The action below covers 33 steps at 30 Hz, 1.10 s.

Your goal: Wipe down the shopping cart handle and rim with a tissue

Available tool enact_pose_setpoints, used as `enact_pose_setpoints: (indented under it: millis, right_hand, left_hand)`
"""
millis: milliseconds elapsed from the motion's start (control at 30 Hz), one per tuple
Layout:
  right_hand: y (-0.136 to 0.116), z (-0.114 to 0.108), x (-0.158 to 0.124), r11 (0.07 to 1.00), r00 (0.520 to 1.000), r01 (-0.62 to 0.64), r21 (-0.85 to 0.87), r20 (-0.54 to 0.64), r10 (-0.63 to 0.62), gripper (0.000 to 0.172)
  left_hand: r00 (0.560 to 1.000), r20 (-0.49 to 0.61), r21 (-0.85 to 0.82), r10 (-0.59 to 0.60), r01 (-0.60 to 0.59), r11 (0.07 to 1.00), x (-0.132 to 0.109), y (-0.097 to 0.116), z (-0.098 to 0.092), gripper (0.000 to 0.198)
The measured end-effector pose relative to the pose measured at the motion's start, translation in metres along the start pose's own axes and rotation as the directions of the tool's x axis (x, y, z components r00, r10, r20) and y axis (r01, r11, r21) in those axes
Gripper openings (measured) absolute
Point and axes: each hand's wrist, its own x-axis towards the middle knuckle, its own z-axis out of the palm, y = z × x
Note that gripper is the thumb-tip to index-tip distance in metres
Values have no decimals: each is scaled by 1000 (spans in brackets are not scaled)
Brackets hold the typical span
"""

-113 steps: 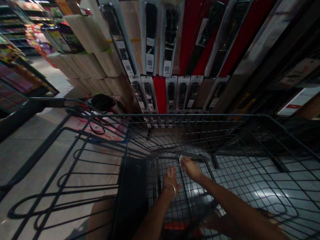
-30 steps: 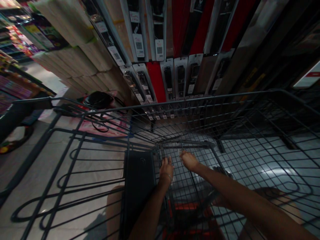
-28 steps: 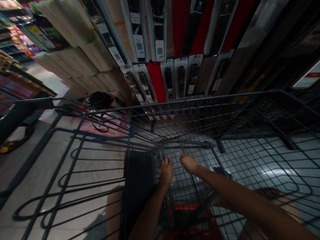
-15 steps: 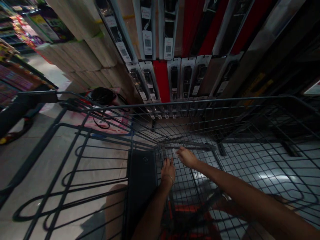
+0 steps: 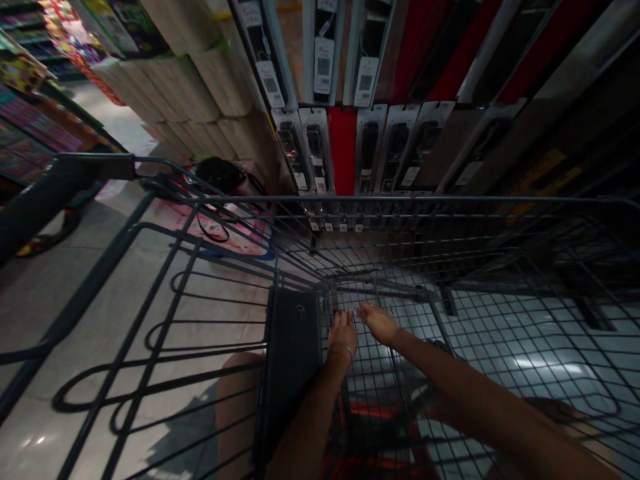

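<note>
Both arms reach down inside a dark wire shopping cart [image 5: 370, 199]. My left hand [image 5: 343, 330], with a thin bracelet at the wrist, has its fingers stretched forward next to the dark panel [image 5: 295, 353] of the cart. To its right, my right hand [image 5: 380, 324] is closed in a pinch. A small whitish, see-through scrap [image 5: 356, 312] shows faintly at its fingertips, in the gap between the two hands. What exactly the scrap is cannot be made out. Under the hands lies the wire grid of the cart's bottom.
Packaged belts or straps [image 5: 369, 143] hang on a rack behind the cart. Stacked beige packs [image 5: 200, 80] stand left of it. A black bag [image 5: 217, 175] rests on a pink-and-white package [image 5: 240, 233] on the floor. The cart's handle [image 5: 45, 200] is at left.
The view has shifted, so the rack and cart appear further right. My hands have come closer together, and the whitish scrap shows less than before.
</note>
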Motion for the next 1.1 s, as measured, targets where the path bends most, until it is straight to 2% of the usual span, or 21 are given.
enact_pose_setpoints:
  millis: [133, 300, 400, 500, 600, 700, 767, 833, 900, 1100]
  right_hand:
    - [0, 17, -18, 994, 993, 108, -19, 42, -107, 39]
    - [0, 44, -37, 977, 977, 211, 20, 8, -211, 36]
    - [1, 44, -37, 967, 967, 253, -19, 48, -252, 33]
    - [4, 30, -29, 952, 954, 291, -98, 100, -281, 31]
    - [10, 10, -15, 964, 970, 235, -126, 94, -225, 31]
    - [18, -8, 2, 991, 998, 67, -118, 21, -65, 32]
    - [22, -16, 11, 994, 998, -61, -91, -41, 58, 34]
    - [23, -19, 16, 989, 989, -132, -64, -69, 128, 35]
    - [20, -17, 16, 986, 988, -150, -66, -56, 146, 36]
    - [11, -2, -1, 993, 997, -74, -90, 3, 75, 43]
  left_hand:
    - [1000, -13, 5, 10, -10, 1000, -1, -1, 1, 53]
    - [1000, -17, 18, 23, -23, 1000, -1, -1, 2, 56]
    - [1000, -17, 27, 19, -19, 999, 0, -1, 2, 55]
    - [1000, -26, 39, 17, -16, 999, 1, 0, 3, 53]
    - [999, -39, 49, 21, -20, 999, 0, 0, 4, 52]
    - [999, -47, 58, 23, -21, 998, -1, 0, 5, 53]
    - [999, -48, 63, 21, -18, 998, -1, 1, 4, 54]
    - [999, -49, 66, 19, -16, 998, -1, 1, 4, 54]
    - [999, -48, 66, 18, -15, 998, 0, 2, 4, 55]
    - [998, -62, 66, 25, -21, 998, 1, 1, 6, 54]
